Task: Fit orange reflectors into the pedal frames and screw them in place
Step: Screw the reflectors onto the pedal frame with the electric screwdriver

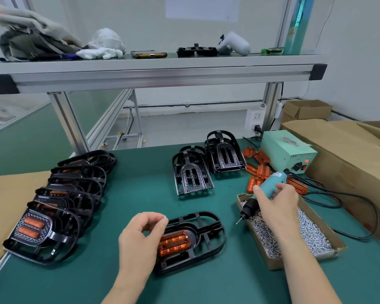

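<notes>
Several finished pedals (53,207) lay stacked on the bench's (140,178) left; two bare frames (193,174) and loose reflectors (261,171) waited behind. Left hand (140,238) pinched a screw (165,216) over the central reflector-fitted frame (198,242), right hand (276,205) gripped the screwdriver (270,183): fastening looked unfinished

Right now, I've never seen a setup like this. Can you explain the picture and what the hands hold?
There is no machine: this is one picture from a camera worn on a person's head, looking down at their two hands. The left hand pinches a small screw by a black pedal frame with an orange reflector seated in it. The right hand grips a teal electric screwdriver over a cardboard box of screws. On the green table lie finished pedals at left, empty frames and loose reflectors farther back.
</notes>
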Demonstrator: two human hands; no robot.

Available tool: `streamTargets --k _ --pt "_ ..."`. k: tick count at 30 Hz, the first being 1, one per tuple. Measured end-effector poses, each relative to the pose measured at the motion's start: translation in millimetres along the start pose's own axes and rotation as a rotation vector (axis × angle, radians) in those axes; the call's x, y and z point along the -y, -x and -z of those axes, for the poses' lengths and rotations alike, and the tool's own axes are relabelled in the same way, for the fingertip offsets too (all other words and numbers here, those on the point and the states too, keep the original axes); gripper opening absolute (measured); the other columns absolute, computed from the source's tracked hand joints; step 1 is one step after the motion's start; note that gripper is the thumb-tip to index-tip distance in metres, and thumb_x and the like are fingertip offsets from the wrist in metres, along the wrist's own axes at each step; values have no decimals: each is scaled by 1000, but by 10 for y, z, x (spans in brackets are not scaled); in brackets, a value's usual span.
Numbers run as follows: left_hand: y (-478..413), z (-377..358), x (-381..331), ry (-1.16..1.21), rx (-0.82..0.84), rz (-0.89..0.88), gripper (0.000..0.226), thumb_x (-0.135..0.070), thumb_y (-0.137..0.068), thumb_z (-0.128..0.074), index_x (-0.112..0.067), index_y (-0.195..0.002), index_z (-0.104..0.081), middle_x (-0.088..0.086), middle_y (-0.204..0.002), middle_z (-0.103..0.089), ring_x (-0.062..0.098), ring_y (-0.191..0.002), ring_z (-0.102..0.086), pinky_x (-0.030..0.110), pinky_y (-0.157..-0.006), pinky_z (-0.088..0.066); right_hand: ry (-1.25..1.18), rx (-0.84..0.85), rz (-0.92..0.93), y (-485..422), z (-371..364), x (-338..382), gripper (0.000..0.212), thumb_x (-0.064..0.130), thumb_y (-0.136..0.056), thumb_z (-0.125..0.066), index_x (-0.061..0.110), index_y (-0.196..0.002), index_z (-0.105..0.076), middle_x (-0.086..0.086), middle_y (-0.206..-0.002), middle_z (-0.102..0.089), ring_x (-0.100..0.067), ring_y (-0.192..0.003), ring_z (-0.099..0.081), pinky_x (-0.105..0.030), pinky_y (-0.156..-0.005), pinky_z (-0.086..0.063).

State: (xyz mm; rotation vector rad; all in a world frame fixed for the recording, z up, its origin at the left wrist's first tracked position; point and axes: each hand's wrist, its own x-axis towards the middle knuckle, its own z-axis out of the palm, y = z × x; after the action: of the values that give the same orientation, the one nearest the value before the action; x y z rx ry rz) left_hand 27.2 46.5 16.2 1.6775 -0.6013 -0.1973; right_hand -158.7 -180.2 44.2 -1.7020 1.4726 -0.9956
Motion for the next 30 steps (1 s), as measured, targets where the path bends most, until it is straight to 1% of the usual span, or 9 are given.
streamTargets --k 2,4,6,9,16,21,26,28,30 --pt "-3 29 76 -20 -8 14 20 -16 -84 -77 -35 -80 -73 -10 -82 -72 12 -80 -67 39 -79 -56 -54 35 -58 -37 -2 -37 80 43 -86 -74 3 -143 -35 -17 -126 -56 -31 -108 -58 -44 -89 -49" --pt "1 44 138 -32 -8 19 21 -16 -84 -77 -36 -81 -73 -10 -82 -72 14 -81 -68 40 -80 -57 -102 93 -125 -65 -15 -60 80 43 -89 -72 8 -145 -28 -12 -116 -63 -26 -92 -63 -33 -72 -49" --pt "11 48 177 -41 -6 21 24 -15 -84 -77 -38 -80 -73 -10 -83 -73 12 -80 -68 38 -81 -56 -197 142 -189 -98 -43 -67 73 40 -90 -72 9 -141 -31 -11 -108 -65 -24 -75 -64 -29 -56 -48" --pt "20 43 213 -55 -2 22 27 -14 -84 -77 -40 -79 -72 -10 -85 -73 6 -78 -67 34 -80 -55 -362 164 -292 -149 -83 -40 59 36 -91 -73 11 -130 -36 -14 -101 -66 -23 -67 -65 -29 -45 -49" --pt "13 27 229 -51 4 19 32 -11 -85 -76 -42 -79 -71 -13 -85 -73 2 -77 -66 29 -77 -52 -456 133 -367 -178 -114 -46 56 38 -89 -75 18 -122 -34 -12 -91 -64 -15 -49 -57 -26 -41 -47" --pt "15 31 231 -39 6 18 31 -11 -85 -76 -41 -79 -72 -12 -85 -73 4 -76 -66 30 -77 -52 -485 137 -367 -160 -112 -24 57 36 -88 -76 18 -123 -34 -10 -91 -63 -15 -52 -57 -26 -40 -45" --pt "10 31 235 -52 7 13 32 -11 -84 -76 -42 -77 -71 -11 -84 -73 2 -75 -65 22 -74 -52 -628 146 -378 -111 -111 30 46 32 -89 -76 10 -119 -49 -8 -84 -63 -12 -53 -59 -25 -45 -47" --pt "7 31 241 -58 9 12 31 -11 -84 -76 -41 -78 -72 -10 -86 -74 2 -75 -65 14 -71 -50 -736 150 -388 -85 -103 60 36 28 -89 -75 7 -111 -56 -5 -74 -57 -6 -45 -54 -20 -39 -41" --pt "5 35 247 -67 13 9 31 -12 -85 -76 -41 -78 -72 -10 -87 -74 2 -76 -65 14 -71 -50 -826 151 -429 -53 -90 105 30 26 -89 -75 8 -105 -58 -3 -71 -51 -9 -47 -49 -21 -41 -38"
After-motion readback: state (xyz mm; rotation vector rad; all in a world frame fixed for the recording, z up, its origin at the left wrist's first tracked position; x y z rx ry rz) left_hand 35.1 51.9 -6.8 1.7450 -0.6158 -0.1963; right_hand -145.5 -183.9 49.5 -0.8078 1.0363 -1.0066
